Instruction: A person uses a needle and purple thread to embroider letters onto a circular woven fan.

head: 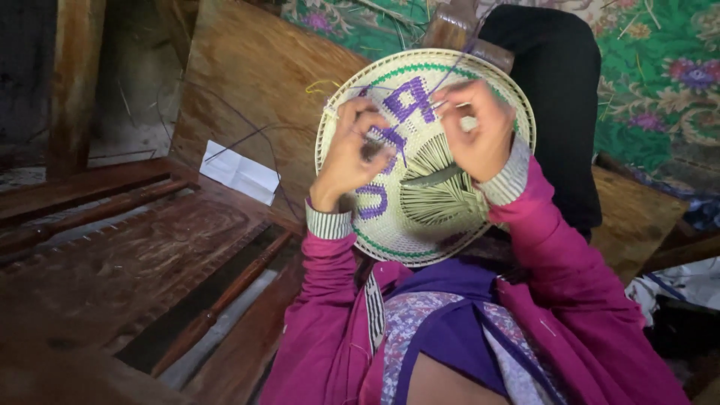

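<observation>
A round woven disc [420,217] of pale straw, with purple woven shapes and a green ring near its rim, rests on my lap, tilted toward me. My left hand [351,150] presses on its left half, fingers curled over the weave near a purple strand. My right hand [472,131] is at the upper right of the disc, fingertips pinched on a thin purple strand [448,75] that runs up and away. Loose unwoven straw ends fan out at the disc's centre [439,180]. Both arms wear magenta sleeves with striped cuffs.
A plywood board [255,82] leans behind the disc, with a white sheet of paper [240,172] on it. A dark wooden bench frame [135,255] lies at the left. Green floral cloth [660,67] covers the upper right. My black-trousered leg [559,90] stretches forward.
</observation>
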